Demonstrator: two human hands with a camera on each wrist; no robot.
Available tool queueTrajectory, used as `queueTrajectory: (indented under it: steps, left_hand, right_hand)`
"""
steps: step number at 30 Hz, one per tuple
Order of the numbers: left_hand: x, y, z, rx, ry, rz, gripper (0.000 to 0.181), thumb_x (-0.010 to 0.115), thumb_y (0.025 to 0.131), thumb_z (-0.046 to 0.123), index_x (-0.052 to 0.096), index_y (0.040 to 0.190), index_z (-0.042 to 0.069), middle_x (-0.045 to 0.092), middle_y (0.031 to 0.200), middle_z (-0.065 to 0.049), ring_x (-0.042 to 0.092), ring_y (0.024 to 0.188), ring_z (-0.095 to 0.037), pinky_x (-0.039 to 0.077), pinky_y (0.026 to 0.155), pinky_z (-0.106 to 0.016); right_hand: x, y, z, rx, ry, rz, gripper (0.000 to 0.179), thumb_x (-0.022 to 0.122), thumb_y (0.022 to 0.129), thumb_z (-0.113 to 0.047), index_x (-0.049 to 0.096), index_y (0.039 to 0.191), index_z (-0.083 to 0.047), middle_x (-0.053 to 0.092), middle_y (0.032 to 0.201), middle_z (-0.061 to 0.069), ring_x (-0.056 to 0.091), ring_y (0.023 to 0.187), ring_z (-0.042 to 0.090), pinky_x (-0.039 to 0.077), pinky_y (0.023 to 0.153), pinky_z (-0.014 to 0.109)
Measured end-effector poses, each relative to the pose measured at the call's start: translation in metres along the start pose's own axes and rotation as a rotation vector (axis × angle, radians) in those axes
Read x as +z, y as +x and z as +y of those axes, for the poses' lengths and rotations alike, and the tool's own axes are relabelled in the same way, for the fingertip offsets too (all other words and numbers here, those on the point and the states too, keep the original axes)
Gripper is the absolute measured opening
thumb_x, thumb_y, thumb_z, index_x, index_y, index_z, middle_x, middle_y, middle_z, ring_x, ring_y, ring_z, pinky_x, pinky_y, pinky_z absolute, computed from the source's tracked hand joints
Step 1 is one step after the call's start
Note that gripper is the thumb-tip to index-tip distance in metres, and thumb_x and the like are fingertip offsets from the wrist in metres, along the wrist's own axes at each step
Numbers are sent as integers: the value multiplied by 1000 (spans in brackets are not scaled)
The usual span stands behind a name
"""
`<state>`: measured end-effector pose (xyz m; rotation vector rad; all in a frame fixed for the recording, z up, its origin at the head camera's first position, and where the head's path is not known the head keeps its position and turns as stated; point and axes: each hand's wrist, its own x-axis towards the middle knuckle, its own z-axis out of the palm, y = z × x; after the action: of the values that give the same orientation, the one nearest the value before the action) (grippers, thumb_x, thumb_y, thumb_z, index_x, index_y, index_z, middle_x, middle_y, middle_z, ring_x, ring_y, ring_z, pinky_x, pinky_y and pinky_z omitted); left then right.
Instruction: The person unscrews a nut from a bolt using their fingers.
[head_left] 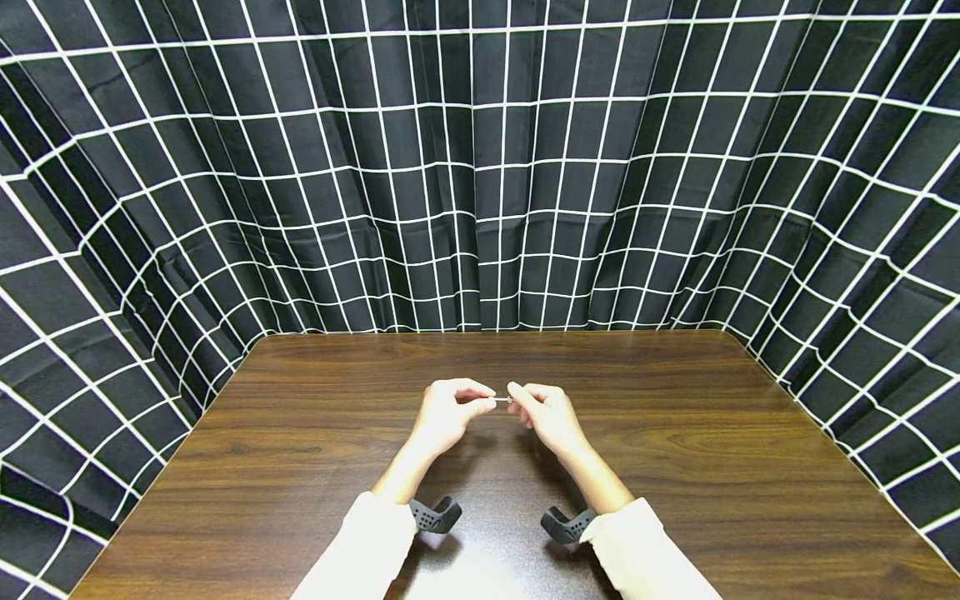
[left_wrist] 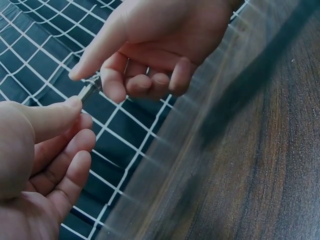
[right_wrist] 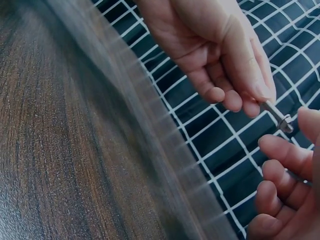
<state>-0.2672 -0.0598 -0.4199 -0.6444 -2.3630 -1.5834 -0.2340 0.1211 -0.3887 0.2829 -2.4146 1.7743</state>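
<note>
A slim silver metal bolt [right_wrist: 273, 112] with a wider collar [right_wrist: 285, 123] is held above the brown wood-grain table [head_left: 315, 433]. Left of the bolt, the bare left hand [head_left: 444, 414] pinches its shank. Right of it, beside the collared end, the bare right hand [head_left: 551, 415] has thumb and forefinger parted, gripping nothing. Beyond the bolt hangs a black, white-gridded cloth curtain [head_left: 491, 183].

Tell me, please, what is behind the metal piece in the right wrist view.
A dark, white-gridded curtain shows behind the metal piece; what lies behind its end pinched by the left hand is covered.
</note>
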Motion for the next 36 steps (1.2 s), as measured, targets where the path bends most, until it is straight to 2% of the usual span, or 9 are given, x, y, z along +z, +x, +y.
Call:
queueTrajectory:
  steps: [4,9,14,19,26,32,36]
  left_hand:
    - [-1,0,0,6,-1,-5,10,77,81,12,75,91,10,74,85,1,69,79,-11,52,71,-28]
    - [-1,0,0,10,-1,-2,10,77,81,12,75,91,9,74,85,1,69,79,-12,52,70,-27]
    - [-1,0,0,2,6,2,10,77,81,11,75,91,8,74,85,1,69,79,-11,52,69,-26]
    - [-2,0,0,-14,2,9,10,78,80,11,76,90,9,74,84,1,69,78,-11,51,68,-26]
    - [-4,0,-1,-25,-4,9,11,77,80,11,76,91,8,74,84,0,68,77,-11,51,66,-26]
    - [-4,0,0,-24,-11,12,10,77,80,11,75,90,9,74,83,0,68,76,-11,51,67,-26]
    - [-4,0,0,-22,-6,10,10,77,81,12,75,90,9,74,83,1,68,76,-11,51,67,-27]
  right_hand:
    - [0,0,1,-2,17,-18,36,58,97,-10,59,61,-4,60,64,0,48,58,15,41,56,22]
    - [-1,1,4,-11,47,-35,30,58,96,-7,61,68,3,58,63,0,48,58,15,40,56,22]
    - [-2,1,3,-15,73,-53,24,59,95,-6,63,79,13,57,63,8,47,56,10,39,56,22]
    - [-3,1,2,-23,87,-52,19,63,92,-4,64,85,14,56,65,18,46,55,7,39,55,22]
    - [-3,3,5,-58,104,-56,12,66,87,2,64,92,13,53,65,0,45,56,8,37,54,21]
    - [0,13,32,-88,148,-41,15,69,84,4,65,97,11,53,66,-3,43,55,7,34,51,21]
    - [1,14,38,-125,149,-34,17,71,81,4,65,97,8,54,67,-2,42,55,7,32,50,21]
